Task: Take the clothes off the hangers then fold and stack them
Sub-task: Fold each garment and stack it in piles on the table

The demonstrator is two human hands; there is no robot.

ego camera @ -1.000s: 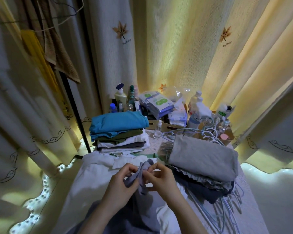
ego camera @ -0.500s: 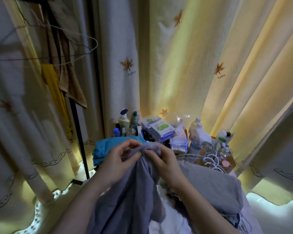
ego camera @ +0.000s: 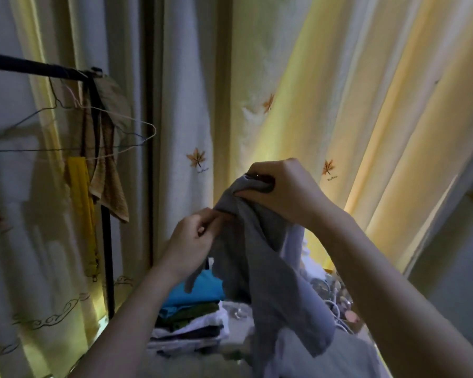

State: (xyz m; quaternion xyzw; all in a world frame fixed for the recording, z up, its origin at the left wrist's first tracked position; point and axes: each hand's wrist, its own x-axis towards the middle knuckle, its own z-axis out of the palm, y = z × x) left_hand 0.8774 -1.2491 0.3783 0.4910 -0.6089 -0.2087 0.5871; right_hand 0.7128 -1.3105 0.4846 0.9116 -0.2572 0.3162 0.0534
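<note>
A grey garment [ego camera: 260, 271] hangs in the air in front of me, held up by both hands. My right hand [ego camera: 281, 189] grips its bunched top edge, highest in view. Lower and to the left, my left hand [ego camera: 194, 238] pinches the fabric's side edge. The cloth drapes down over the table and hides much of it. Beneath it a stack of folded clothes [ego camera: 191, 315] shows, with a blue piece on top. Empty wire hangers [ego camera: 115, 137] hang from a dark rail [ego camera: 36, 67] at the left.
A brown towel [ego camera: 107, 184] and a yellow cloth [ego camera: 82, 211] hang by the rack's upright pole [ego camera: 107, 257]. Pale curtains with leaf motifs [ego camera: 339, 105] close off the back. Small clutter and white wire hangers [ego camera: 336, 301] lie at the table's right, partly hidden.
Both hands have lifted the grey garment from table height up into the air, the right hand rising above the left. My view has tilted upward, bringing the rail and hangers into sight.
</note>
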